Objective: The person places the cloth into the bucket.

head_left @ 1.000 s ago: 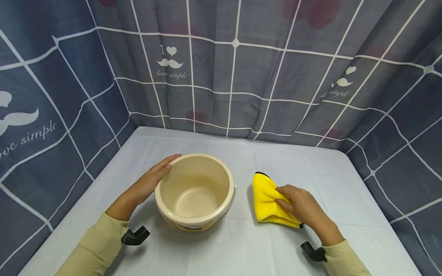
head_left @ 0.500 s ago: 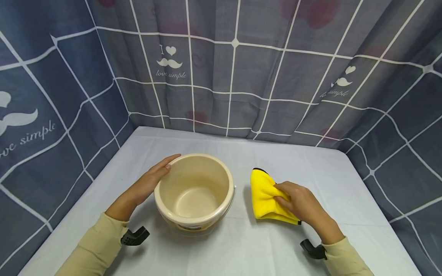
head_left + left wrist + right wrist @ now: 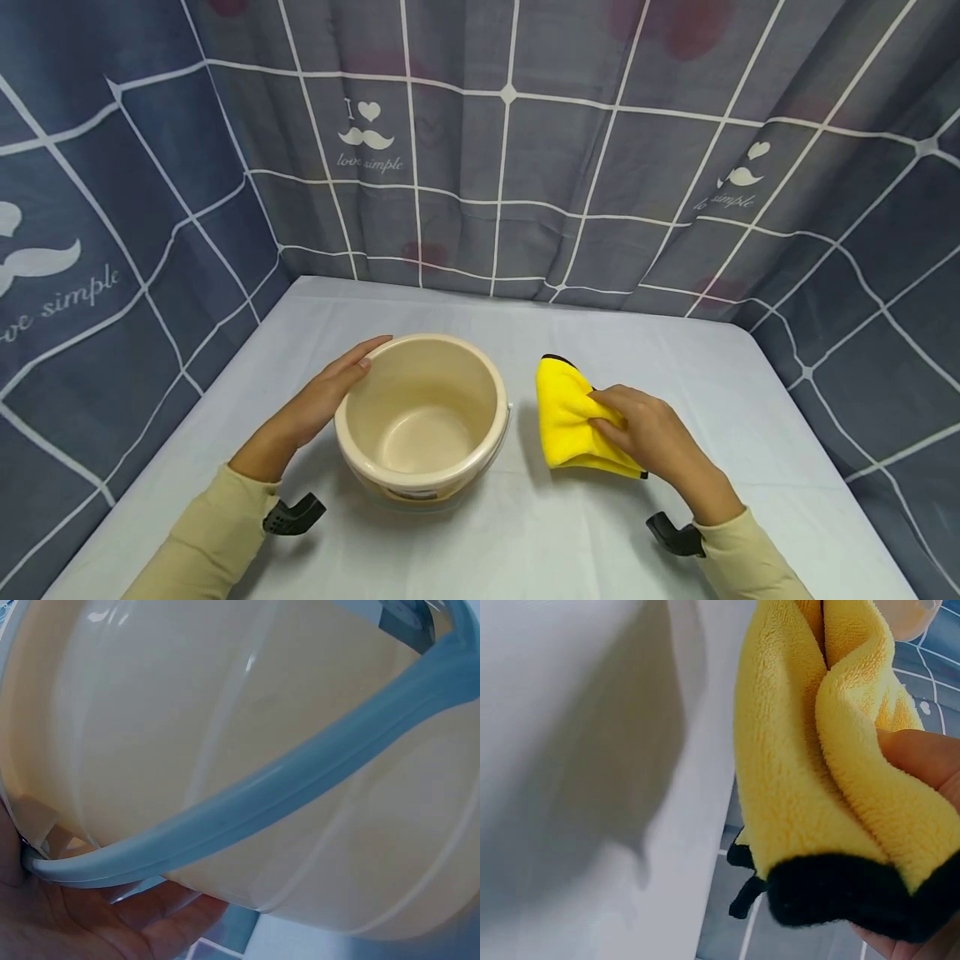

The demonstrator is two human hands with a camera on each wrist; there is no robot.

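While gripping the round cream plastic bucket (image 3: 427,387) at its rim with left fingers (image 3: 357,354), pinches the folded yellow plush cloth (image 3: 565,421) right of the bucket between right fingers (image 3: 621,400).

We count one bucket (image 3: 422,417), one blue-grey handle (image 3: 270,782) on it; one yellow cloth (image 3: 572,421) right of bucket; two hands, left hand (image 3: 321,402) and right hand (image 3: 660,437), either side of it; two sleeves (image 3: 206,529) (image 3: 750,557), two black wrist pieces (image 3: 294,514) (image 3: 675,535), likewise split; one white table (image 3: 540,533) under bucket; three moustache prints: two (image 3: 365,138) (image 3: 742,177) beyond bucket, one (image 3: 41,259) leftward.
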